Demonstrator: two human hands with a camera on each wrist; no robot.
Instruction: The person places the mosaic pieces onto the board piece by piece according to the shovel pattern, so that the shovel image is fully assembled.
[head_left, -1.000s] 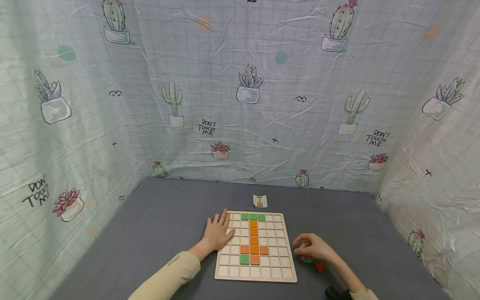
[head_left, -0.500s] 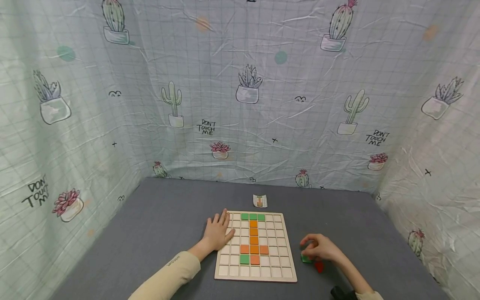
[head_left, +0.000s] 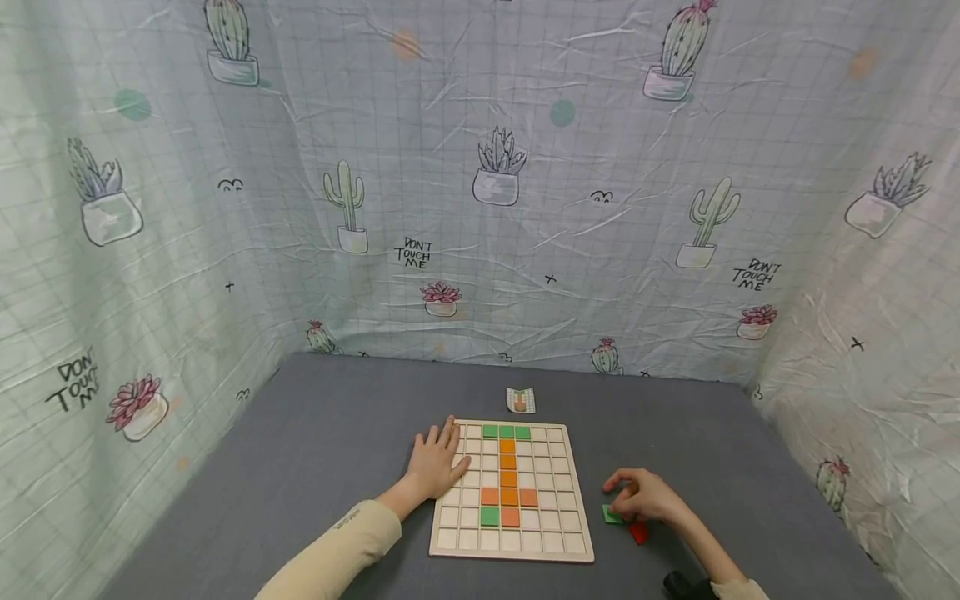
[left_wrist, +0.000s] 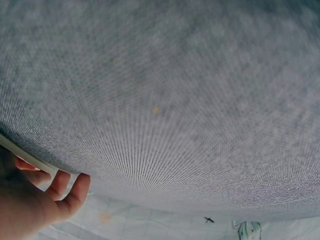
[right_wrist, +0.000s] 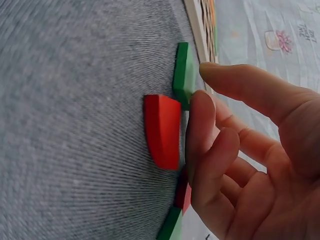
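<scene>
My left hand rests with spread fingers on the left edge of a square wooden grid board. Green and orange tiles form a pattern in its cells. To the right of the board, my right hand hovers over loose pieces with its fingers loosely bent. Its fingertips are right beside a green square tile in the right wrist view. Close below that tile lies a red piece with a curved side. Another red piece and a green one are partly hidden by the fingers.
A small printed card with a grid pattern lies behind the board. The grey table meets a cactus-print curtain at the back and both sides.
My right hand has moved right, away from the board's edge, and stays over the loose pieces, uncovering more of the green tile. The left hand has kept its place.
</scene>
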